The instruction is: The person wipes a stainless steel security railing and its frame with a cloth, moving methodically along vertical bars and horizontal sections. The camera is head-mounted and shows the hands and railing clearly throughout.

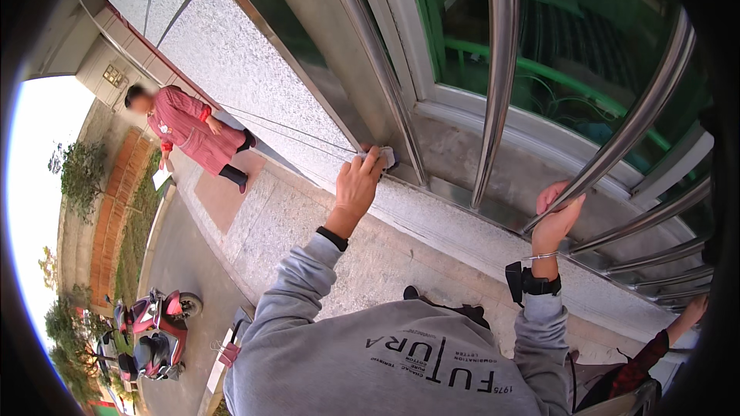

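Observation:
My left hand [357, 182] presses a crumpled whitish-grey cloth [384, 157] into the corner where the metal frame edge meets the outer window ledge. Its fingers are bent over the cloth and hide part of it. To the right, my right hand [556, 214] is wrapped around a shiny stainless-steel window bar [613, 156], close to the bar's lower end. More steel bars [498, 86] stand between the hands and farther right, set in a flat metal rail [448, 192] along the ledge. Behind them lie a grey sill [462, 147] and a white-framed window [480, 105].
A person in a red striped smock [196, 127] stands on the paving at left, holding something white. Another person's forearm [688, 318] reaches the bars at lower right. A red motor scooter [156, 335] is parked on the road. A white textured wall [243, 58] adjoins the window.

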The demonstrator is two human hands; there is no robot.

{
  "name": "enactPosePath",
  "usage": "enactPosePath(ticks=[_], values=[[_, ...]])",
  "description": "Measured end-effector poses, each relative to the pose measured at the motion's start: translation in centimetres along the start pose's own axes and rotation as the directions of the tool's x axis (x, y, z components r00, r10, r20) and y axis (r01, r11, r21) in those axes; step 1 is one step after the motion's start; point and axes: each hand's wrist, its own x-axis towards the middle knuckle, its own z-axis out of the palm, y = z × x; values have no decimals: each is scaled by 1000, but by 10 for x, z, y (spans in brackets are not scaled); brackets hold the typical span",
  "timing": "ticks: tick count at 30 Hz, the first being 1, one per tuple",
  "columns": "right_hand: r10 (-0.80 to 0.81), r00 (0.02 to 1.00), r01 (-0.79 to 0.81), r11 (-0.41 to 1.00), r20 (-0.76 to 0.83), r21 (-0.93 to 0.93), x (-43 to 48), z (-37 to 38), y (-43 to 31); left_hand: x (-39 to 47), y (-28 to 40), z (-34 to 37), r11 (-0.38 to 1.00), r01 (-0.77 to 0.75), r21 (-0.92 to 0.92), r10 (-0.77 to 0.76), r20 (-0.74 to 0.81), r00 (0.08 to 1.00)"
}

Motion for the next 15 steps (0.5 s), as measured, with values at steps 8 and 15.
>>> enactPosePath(ticks=[8,15], values=[[-15,1000,15,1000,17,-13,2,-1,0,47,-52,-74,965,258,53,-207,-455,866],[34,999,-33,999,17,-25,2,-5,6,7,10,-21,870,467,-161,-346,477,808]])
